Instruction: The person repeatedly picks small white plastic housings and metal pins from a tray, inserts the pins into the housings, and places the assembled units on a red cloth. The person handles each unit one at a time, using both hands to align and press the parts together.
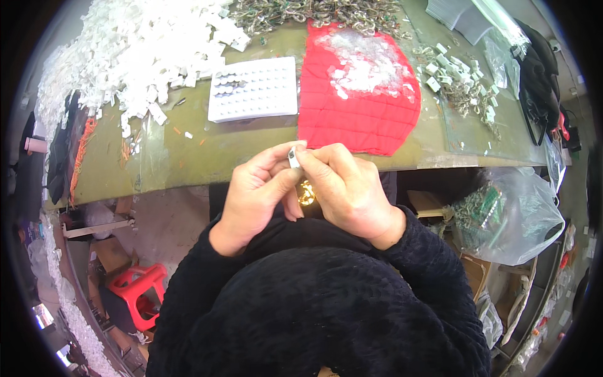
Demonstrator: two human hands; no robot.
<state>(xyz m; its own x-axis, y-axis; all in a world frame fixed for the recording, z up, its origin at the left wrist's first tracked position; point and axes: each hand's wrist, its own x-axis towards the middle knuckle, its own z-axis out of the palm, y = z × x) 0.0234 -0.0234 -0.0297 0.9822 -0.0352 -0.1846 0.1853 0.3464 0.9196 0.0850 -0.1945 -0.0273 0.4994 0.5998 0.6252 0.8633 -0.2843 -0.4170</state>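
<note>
In front of my body, at the table's near edge, my left hand (251, 195) and my right hand (348, 188) meet. Both are closed, fingertips pinching a small white plastic piece (293, 158) with a dark spot on it. My fingers cover part of it, so its full shape is hidden. Beyond them lies a white tray (252, 112) with rows of small round spots and several dark bits along its far rows. To its right, a red quilted cloth (352, 125) carries a spread of small clear and white flakes (370, 66).
A large heap of white plastic pieces (138, 50) covers the table's far left. Tangled greenish cord-like pieces (320, 11) lie at the back. More white pieces (455, 70) sit right. Below the table are a clear bag (527, 220) and a red stool (139, 286).
</note>
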